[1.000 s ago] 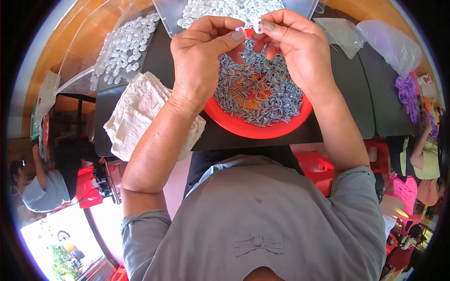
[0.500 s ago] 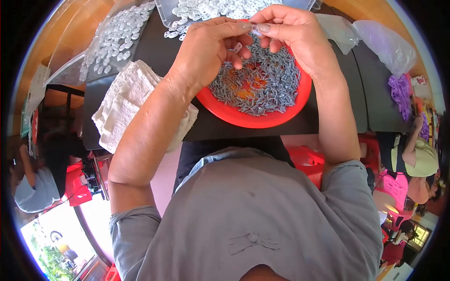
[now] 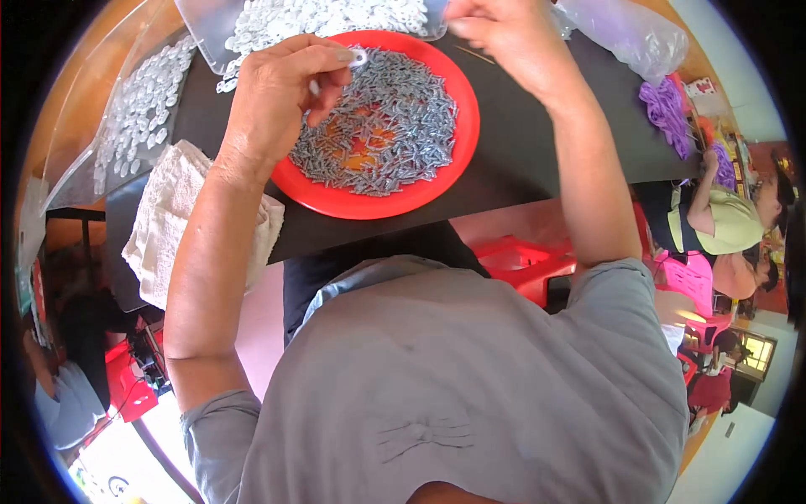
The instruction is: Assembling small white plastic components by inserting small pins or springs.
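My left hand [image 3: 281,97] is closed over the left side of a red round tray [image 3: 463,155]. Between its thumb and forefinger it pinches a small white plastic piece with a hole [image 3: 359,57]. Something else white shows among its curled fingers. Many grey screws [image 3: 403,151] lie spread in the tray. My right hand [image 3: 512,38] is up at the top edge, right of the tray, slightly blurred and partly cut off. Its thumb and forefinger come together, but whatever they hold cannot be made out.
A clear bin [image 3: 201,38] of white pieces [image 3: 327,18] stands behind the tray. More pieces lie on clear plastic at left, near a folded cream towel [image 3: 159,227]. Clear plastic bags [image 3: 630,38] and purple cord [image 3: 666,118] are at right. Other people [image 3: 730,218] sit beyond.
My hands have parted; they were together over the tray at a small white piece. The right has drawn away to the right, while the left keeps a piece. The whole view has shifted.
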The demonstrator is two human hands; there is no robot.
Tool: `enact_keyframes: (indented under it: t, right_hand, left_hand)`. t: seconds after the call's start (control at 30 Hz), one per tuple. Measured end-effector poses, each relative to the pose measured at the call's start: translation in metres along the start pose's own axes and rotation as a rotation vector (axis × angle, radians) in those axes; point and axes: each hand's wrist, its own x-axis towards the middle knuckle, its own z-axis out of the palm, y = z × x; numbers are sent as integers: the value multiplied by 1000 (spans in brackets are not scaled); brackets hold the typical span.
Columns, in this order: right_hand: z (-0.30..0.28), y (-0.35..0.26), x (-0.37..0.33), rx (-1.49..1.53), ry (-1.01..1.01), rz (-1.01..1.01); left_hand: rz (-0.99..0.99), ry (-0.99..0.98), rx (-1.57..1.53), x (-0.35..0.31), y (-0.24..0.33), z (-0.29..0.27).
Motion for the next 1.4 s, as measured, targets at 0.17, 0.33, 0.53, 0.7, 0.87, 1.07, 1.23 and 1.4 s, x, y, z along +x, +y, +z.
enact_keyframes:
  t: [0.17,0.33,0.53,0.7,0.87,1.07,1.23,1.4]
  right_hand:
    - [13,40,-16,-833,-131,72]
    - [37,61,-15,-948,-107,-164]
    - [32,69,-1,-927,-187,-214]
    - [29,83,-1,-909,-157,-219]
    - [10,42,-7,-772,-12,-155]
    - [39,-40,-3,-425,24,-498]
    - [54,-45,6,-488,-29,-524]
    - [57,-51,9,-571,-47,-568]
  left_hand:
    - [-12,20,-113,0,-1,0]
    - [-48,-16,-228,3,-9,-9]
    - [-58,-68,-294,9,-15,-10]
    - [-72,-74,-307,9,-13,-8]
    - [-49,-22,-254,2,-8,-6]
    - [-41,-54,-195,1,-8,-2]
    - [-69,15,-190,1,-5,3]
    - [-100,42,-124,2,-8,1]
